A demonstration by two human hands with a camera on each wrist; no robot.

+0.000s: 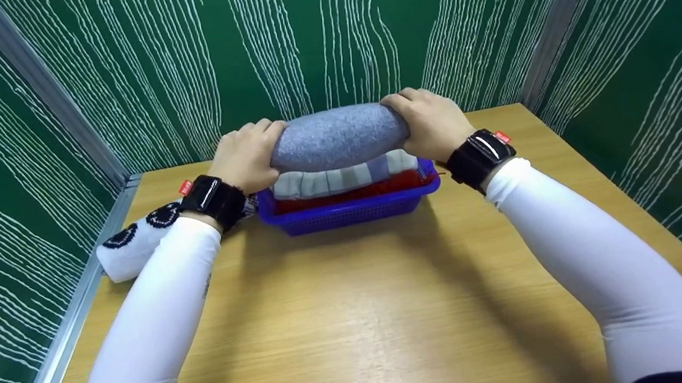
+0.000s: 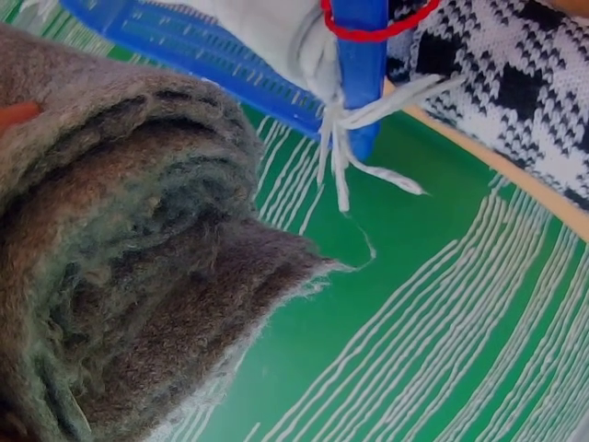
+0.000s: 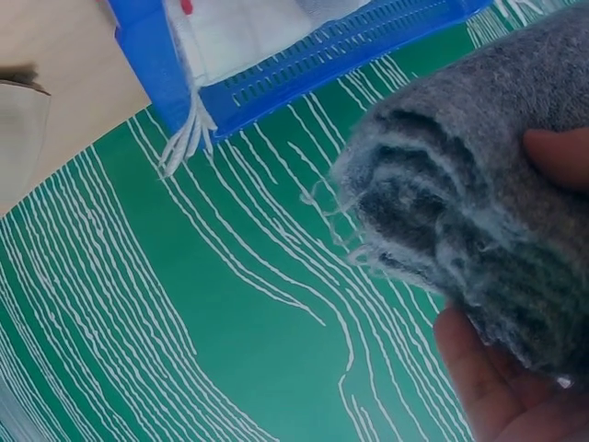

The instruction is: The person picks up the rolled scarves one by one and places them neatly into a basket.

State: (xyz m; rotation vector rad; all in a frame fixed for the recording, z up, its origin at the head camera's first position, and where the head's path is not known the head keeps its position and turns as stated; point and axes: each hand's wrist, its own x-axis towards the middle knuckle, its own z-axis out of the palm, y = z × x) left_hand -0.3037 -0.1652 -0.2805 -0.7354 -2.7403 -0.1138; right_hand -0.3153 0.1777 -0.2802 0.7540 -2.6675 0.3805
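Observation:
Both hands hold a rolled-up grey woolly scarf [image 1: 340, 137] up in the air, one at each end. My left hand [image 1: 248, 156] grips its left end, and my right hand [image 1: 431, 122] grips the right end. In the right wrist view, a thumb lies on top and fingers [image 3: 488, 378] curl beneath the roll. Spiral layers and a frayed edge of the scarf [image 2: 175, 230] show in the left wrist view. Behind and below it, a blue-purple plastic basket [image 1: 354, 214] holds a pale striped, tasselled scarf [image 1: 346, 178] and red fabric [image 1: 376, 187].
Left of the basket lies a white-and-black patterned knit roll [image 1: 131, 251], partly behind my left forearm. The wooden table [image 1: 349, 321] is bordered by green walls [image 1: 320, 50] with white wavy lines at the back and sides.

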